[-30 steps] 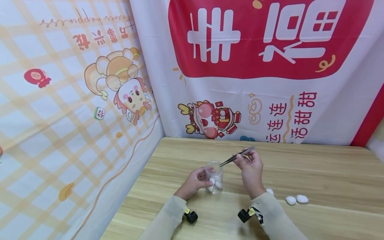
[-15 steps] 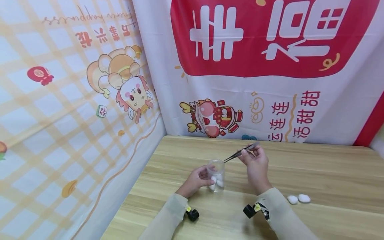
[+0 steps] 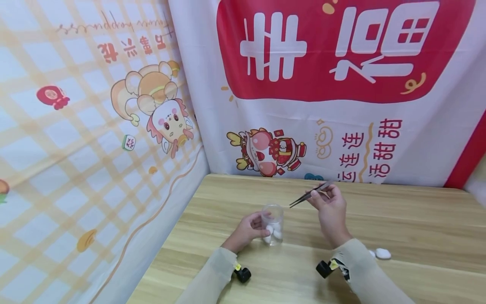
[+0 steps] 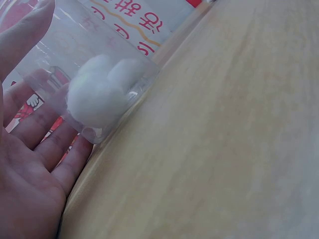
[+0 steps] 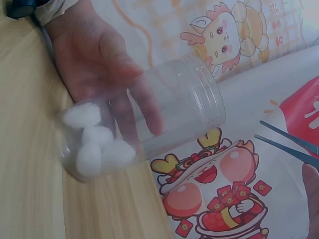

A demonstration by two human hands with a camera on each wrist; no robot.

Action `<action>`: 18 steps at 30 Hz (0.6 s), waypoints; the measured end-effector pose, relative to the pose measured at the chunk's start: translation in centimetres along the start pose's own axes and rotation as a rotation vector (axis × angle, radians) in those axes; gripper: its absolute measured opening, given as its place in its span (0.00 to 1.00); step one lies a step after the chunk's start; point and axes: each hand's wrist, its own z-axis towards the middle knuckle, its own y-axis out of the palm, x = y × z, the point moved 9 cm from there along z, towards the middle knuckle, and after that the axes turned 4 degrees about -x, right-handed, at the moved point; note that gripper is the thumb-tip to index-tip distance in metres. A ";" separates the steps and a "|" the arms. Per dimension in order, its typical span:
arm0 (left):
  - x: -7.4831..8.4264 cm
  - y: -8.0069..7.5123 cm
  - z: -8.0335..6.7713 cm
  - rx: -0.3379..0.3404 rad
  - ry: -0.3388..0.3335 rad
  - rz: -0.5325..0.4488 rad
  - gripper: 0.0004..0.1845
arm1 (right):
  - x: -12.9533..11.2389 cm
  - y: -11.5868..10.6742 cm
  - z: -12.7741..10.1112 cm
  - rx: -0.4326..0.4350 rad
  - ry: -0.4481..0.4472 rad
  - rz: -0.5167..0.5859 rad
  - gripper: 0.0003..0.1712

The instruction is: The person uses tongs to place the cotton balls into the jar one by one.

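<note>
My left hand (image 3: 247, 231) grips a clear plastic jar (image 3: 279, 216), thumb on the near side and fingers round the far side. The jar stands upright on the table, its mouth uncovered. Several white cotton balls (image 5: 102, 142) lie at its bottom. To the right, my right hand (image 3: 330, 211) pinches a pair of dark metal tweezers (image 3: 308, 196). Their tips are slightly apart with nothing between them, above and to the right of the jar's rim. In the right wrist view the tweezers (image 5: 286, 133) point toward the jar's mouth, and only part of the thumb shows.
More white cotton balls (image 3: 383, 253) lie on the wooden table (image 3: 425, 228) beside my right sleeve, one partly hidden by it. A printed cloth (image 3: 334, 109) hangs behind the table, and another checked cloth (image 3: 76, 139) covers the left side.
My right hand with the tweezers has moved right, away from the jar's mouth, and its sleeve now covers part of the loose cotton balls. The left hand and jar stay in place.
</note>
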 end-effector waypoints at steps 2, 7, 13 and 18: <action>-0.1 -0.1 -0.1 0.007 -0.002 0.003 0.33 | -0.1 -0.2 -0.1 -0.004 -0.001 -0.015 0.14; -0.2 -0.1 -0.3 0.006 -0.004 -0.012 0.33 | -0.4 -1.1 -0.6 -0.007 -0.006 -0.053 0.15; -0.3 0.0 -0.3 -0.002 0.001 -0.032 0.34 | -0.6 -2.2 -1.0 0.024 -0.011 -0.034 0.14; 0.0 0.0 -0.2 -0.003 0.001 -0.025 0.33 | -0.9 -3.0 -1.2 0.024 -0.010 -0.051 0.14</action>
